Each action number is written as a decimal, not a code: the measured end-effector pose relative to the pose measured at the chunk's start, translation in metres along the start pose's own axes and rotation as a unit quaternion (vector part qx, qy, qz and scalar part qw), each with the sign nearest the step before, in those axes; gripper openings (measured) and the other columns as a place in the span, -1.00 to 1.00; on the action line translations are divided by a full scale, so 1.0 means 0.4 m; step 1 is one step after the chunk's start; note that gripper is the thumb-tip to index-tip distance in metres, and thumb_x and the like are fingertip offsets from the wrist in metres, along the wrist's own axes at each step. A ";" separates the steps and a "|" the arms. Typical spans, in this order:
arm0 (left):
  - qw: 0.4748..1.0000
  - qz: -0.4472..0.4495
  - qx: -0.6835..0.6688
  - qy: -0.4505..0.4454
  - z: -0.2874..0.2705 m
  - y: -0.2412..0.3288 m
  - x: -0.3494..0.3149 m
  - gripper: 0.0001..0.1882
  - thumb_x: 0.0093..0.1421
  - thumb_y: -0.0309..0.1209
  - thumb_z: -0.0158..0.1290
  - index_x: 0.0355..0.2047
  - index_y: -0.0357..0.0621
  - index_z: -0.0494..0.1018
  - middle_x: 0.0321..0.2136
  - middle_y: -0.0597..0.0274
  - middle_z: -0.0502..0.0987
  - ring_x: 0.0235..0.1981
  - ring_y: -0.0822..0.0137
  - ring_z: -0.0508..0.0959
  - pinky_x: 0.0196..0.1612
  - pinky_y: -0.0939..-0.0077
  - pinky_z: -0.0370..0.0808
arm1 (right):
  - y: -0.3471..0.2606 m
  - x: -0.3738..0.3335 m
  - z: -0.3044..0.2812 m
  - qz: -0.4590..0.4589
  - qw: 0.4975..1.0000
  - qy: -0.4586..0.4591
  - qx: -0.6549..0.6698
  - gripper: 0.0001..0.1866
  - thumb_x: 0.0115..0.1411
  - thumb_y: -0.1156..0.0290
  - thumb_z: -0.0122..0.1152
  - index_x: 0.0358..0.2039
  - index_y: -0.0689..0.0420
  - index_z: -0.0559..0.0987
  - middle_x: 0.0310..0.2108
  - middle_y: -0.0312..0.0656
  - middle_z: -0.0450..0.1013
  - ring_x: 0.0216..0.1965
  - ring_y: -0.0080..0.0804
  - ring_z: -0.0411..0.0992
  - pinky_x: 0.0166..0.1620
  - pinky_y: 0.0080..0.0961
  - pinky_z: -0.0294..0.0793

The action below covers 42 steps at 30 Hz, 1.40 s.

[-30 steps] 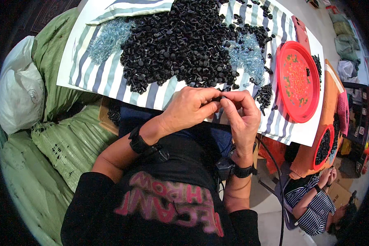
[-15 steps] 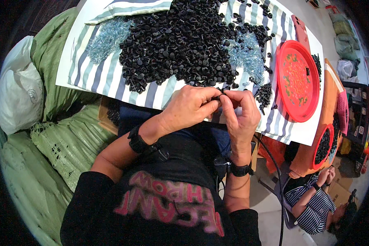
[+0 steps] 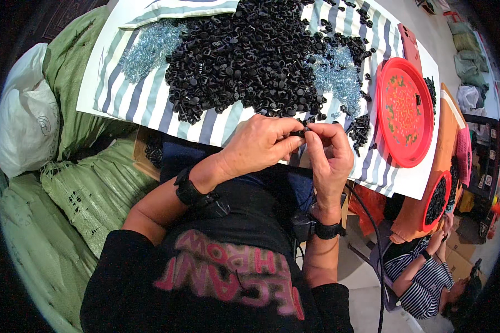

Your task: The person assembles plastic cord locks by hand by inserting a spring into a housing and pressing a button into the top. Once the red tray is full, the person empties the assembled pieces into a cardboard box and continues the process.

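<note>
My left hand (image 3: 261,141) is closed over the table's near edge, pinching a small black plastic part (image 3: 300,133) between thumb and forefinger. Tip to tip with it, my right hand (image 3: 330,152) is also closed. Whatever sits between its thumb and forefinger is too small to make out. Just beyond both hands spreads a large heap of small black plastic parts (image 3: 244,66). Shiny, pale blue springs lie in one pile (image 3: 153,53) left of the heap and another pile (image 3: 338,75) on its right. Slim black pieces (image 3: 359,129) form a little group near my right hand.
A striped cloth (image 3: 144,102) covers the white table. On the right stand a round red tray (image 3: 382,122) and a pink phone (image 3: 410,44). Green woven sacks (image 3: 94,188) crowd the left side. A black cable (image 3: 379,238) hangs at right, near a co-worker in a striped shirt (image 3: 419,272).
My right fingertips have drawn slightly away from the black part, so more of it shows in my left fingers. The co-worker's hands have shifted up toward the red basket.
</note>
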State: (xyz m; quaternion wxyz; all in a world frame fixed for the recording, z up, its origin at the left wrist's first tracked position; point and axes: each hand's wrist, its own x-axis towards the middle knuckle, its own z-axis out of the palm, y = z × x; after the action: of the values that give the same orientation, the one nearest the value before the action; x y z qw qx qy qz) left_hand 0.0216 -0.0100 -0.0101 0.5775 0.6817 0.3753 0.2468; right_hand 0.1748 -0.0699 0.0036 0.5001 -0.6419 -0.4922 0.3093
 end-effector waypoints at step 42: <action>0.996 0.006 0.080 0.026 -0.013 0.013 0.012 -0.80 0.27 -0.41 0.04 -0.42 -0.29 0.50 -0.60 0.12 0.58 -0.56 0.39 0.61 -0.50 0.49 0.46 | 0.017 0.037 0.009 -0.287 0.906 -0.007 -0.312 -0.54 -0.11 0.22 0.44 -0.17 0.06 0.53 -0.35 -0.29 0.43 -0.27 -0.31 0.42 -0.15 -0.33 0.27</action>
State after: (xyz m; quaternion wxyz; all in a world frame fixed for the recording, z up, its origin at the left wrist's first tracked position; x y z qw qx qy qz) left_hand 0.0217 -0.0032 -0.0045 0.5098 0.7214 0.4043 0.2370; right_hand 0.1784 -0.0548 -0.0025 0.3383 -0.5936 -0.7301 -0.0127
